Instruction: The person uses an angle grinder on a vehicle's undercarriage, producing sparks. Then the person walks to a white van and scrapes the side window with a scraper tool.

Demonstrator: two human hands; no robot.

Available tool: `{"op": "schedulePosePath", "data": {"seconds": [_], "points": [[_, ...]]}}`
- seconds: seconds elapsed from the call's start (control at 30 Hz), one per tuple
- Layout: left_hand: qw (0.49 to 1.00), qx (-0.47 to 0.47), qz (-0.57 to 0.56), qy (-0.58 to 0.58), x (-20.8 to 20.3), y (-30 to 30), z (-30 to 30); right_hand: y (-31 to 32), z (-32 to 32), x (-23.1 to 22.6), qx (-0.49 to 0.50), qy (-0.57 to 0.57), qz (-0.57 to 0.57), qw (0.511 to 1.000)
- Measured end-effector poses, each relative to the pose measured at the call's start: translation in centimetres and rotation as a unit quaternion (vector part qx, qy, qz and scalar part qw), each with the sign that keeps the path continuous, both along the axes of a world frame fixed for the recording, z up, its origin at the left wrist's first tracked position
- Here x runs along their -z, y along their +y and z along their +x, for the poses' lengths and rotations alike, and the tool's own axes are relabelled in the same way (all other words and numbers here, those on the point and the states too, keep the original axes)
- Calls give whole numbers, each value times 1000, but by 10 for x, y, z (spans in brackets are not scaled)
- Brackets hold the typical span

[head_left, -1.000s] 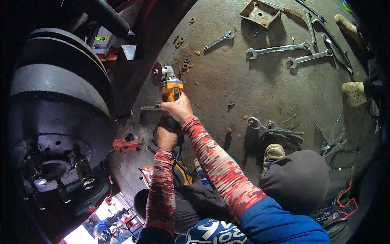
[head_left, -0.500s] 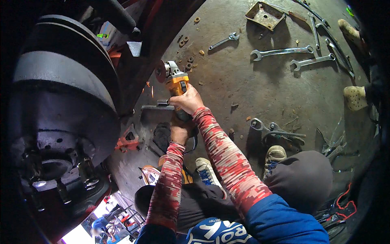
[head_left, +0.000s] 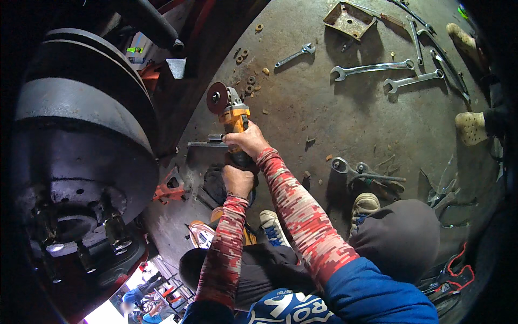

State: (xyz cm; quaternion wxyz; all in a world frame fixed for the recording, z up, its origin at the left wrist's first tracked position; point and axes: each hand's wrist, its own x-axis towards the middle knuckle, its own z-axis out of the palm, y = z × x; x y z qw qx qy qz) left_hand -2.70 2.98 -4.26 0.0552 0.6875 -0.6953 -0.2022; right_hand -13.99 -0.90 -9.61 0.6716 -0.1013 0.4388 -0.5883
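Observation:
A yellow and black angle grinder [head_left: 235, 117] is held in both my hands, out in front of me above the floor. My right hand [head_left: 250, 140] wraps round its body just behind the grey head. Lower down, my left hand [head_left: 238, 180] grips the black rear end of the tool. The reddish-brown disc [head_left: 217, 98] faces up toward me at the grinder's far left end, apart from any other thing as far as I can see. Beside my right hand lies a dark metal bar [head_left: 207, 144] with a short metal piece on it.
A big wheel drum [head_left: 86, 140] with long studs fills the left. Several wrenches [head_left: 372, 69] and a square metal tray [head_left: 349, 21] lie on the far right floor. A red jack stand [head_left: 170, 185] is under the vehicle. Another person's tan clog [head_left: 471, 128] is at the right edge.
The grinder has tilted so its disc shows more of its flat face. Orange sparks seen near the disc before are gone. Both hands keep their hold.

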Motion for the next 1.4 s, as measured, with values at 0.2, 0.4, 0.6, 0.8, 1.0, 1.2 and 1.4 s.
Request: {"op": "schedulePosePath", "data": {"seconds": [0.2, 0.4, 0.6, 0.8, 1.0, 1.2, 1.4], "points": [[998, -12, -36, -40, -4, -4, -6, -5, -4, 0, -16, -24, -29, 999], [997, -17, -21, -70, -5, -3, -9, -9, -1, 1, -14, -42, -57, 997], [998, -2, -39, -53, -12, 1, -9, -6, 2, 2, -21, -55, -71, 996], [997, -5, -36, -73, -16, 7, -5, 1, 8, -1, -5, -49, -54, 997], [1000, 28, -1, -11, -16, -7, 14, 0, 16, -4, 15, 18, 17, 1000], [991, 55, 51, 111, -14, -18, 27, -4, 21, -10, 35, 65, 66, 995], [987, 100, 77, 97, -29, -23, 25, -3, 27, -16, 58, 71, 74, 993]]}}
